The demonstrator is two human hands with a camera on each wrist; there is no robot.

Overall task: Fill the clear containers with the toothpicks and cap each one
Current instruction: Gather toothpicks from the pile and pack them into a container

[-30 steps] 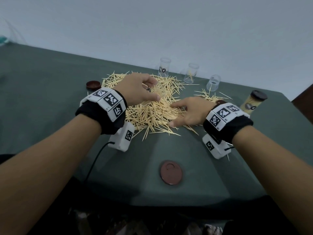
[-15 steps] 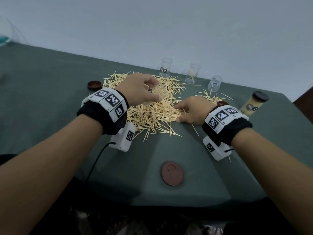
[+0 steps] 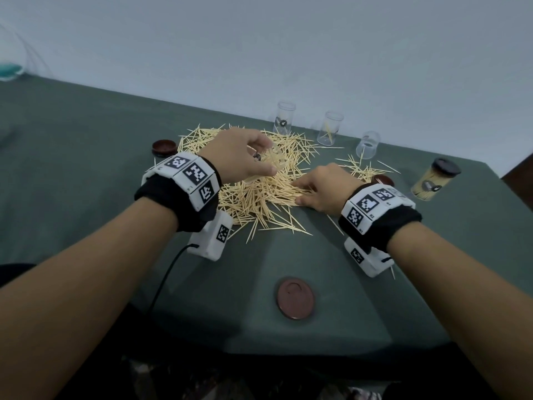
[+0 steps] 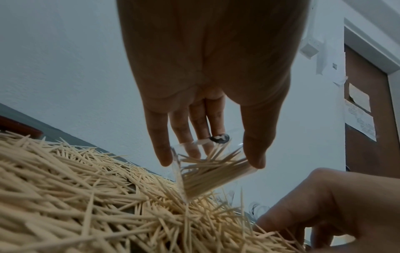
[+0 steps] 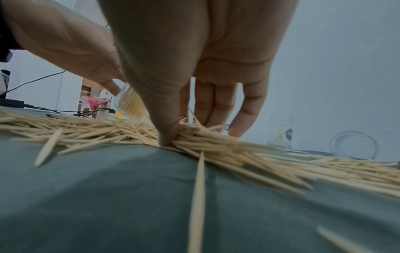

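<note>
Brown lid (image 3: 295,298) is lying flat near the near edge of the worktop (image 3: 86,157), well apart from everything else.

Right hand (image 3: 324,188) is resting palm-down on the near right side of the toothpick pile (image 3: 253,194); its thumb (image 5: 166,130) and fingers (image 5: 216,109) are closing on a clump of toothpicks, pinching them against the cloth.

Left hand (image 3: 239,157) is hovering over the middle of the pile, thumb and fingers curling round a clear container (image 4: 207,164). The container is lying tilted, partly filled with toothpicks, mouth toward the pile.

Another brown lid (image 3: 163,146) is sitting just beside the pile's left side.

Along the far edge three open clear containers (image 3: 285,118) are standing in a row. A capped container full of toothpicks (image 3: 435,183) is standing toward the far right corner.
</note>
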